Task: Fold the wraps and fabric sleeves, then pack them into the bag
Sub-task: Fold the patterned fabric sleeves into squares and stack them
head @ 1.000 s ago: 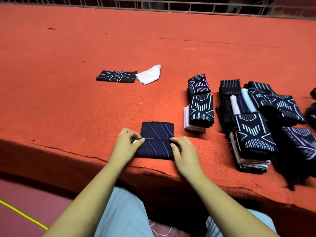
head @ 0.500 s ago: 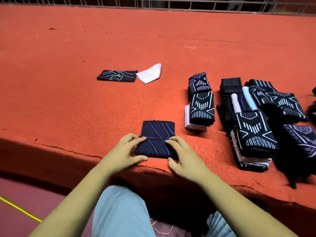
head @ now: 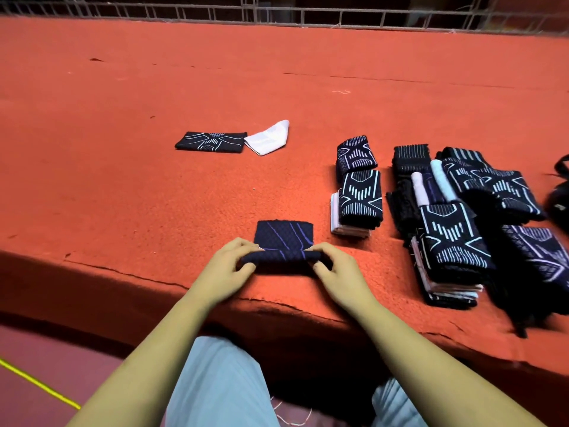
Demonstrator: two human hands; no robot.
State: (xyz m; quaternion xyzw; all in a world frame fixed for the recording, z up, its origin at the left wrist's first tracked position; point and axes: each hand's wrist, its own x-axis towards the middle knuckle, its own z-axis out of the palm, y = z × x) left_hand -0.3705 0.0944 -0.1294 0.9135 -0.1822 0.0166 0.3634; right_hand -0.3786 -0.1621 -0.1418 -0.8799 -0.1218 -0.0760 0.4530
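Here, your left hand (head: 229,265) and right hand (head: 334,269) each pinch an end of the dark purple-striped sleeve (head: 284,241), its near edge rolled up, near the front edge of the orange table (head: 123,180); folded stacks (head: 358,198) lie to the right.

One left hand (head: 228,268), one right hand (head: 338,274), one purple-striped sleeve (head: 284,238) and one white sleeve (head: 271,138).
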